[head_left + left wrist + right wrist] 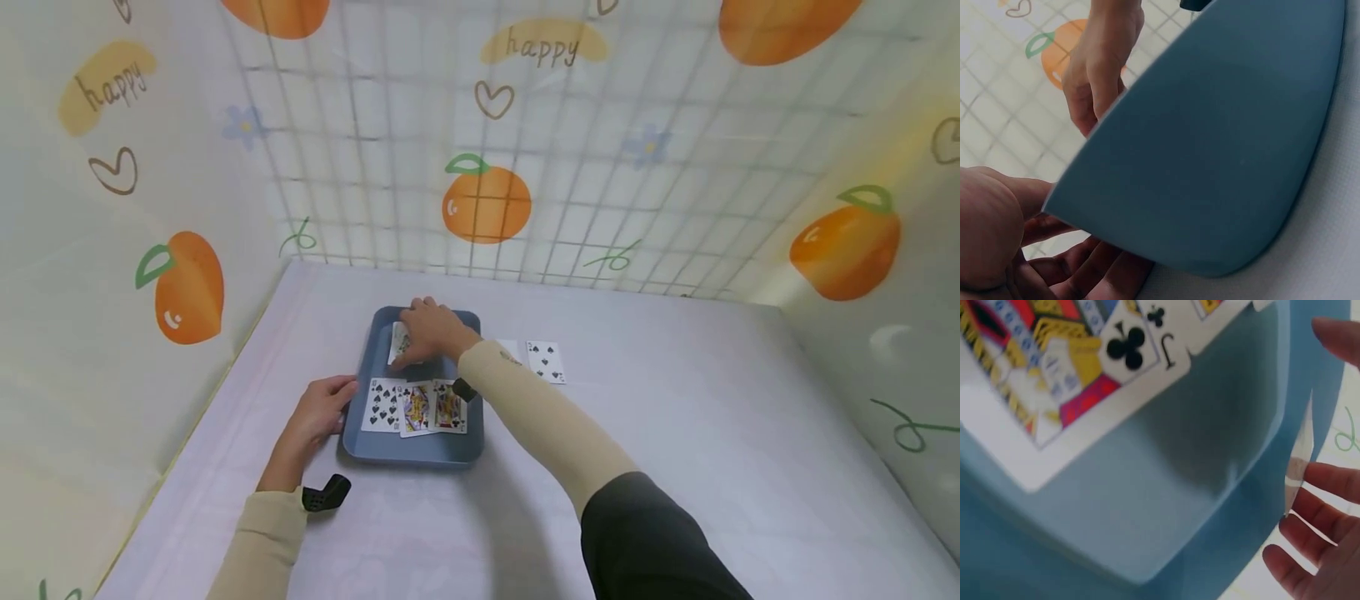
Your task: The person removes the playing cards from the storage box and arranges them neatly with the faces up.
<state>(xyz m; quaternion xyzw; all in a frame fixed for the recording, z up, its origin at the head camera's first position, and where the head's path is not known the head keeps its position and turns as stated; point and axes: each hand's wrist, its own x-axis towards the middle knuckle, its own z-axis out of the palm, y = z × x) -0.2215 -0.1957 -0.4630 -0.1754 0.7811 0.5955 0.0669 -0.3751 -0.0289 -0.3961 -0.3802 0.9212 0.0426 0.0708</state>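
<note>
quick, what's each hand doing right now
Left hand: open, fingers resting against the blue tray's left edge.
Right hand: pinching a playing card over the tray's far end.

- The place looks like a small recording booth set up indoors, not a normal room.
- A printed cloth backdrop point(525, 125) with oranges, hearts and the word "happy" closes three sides.
- A wire grid point(420, 167) stands behind the cloth at the back.
- The table point(712, 467) is covered with a pale, plain sheet.
</note>
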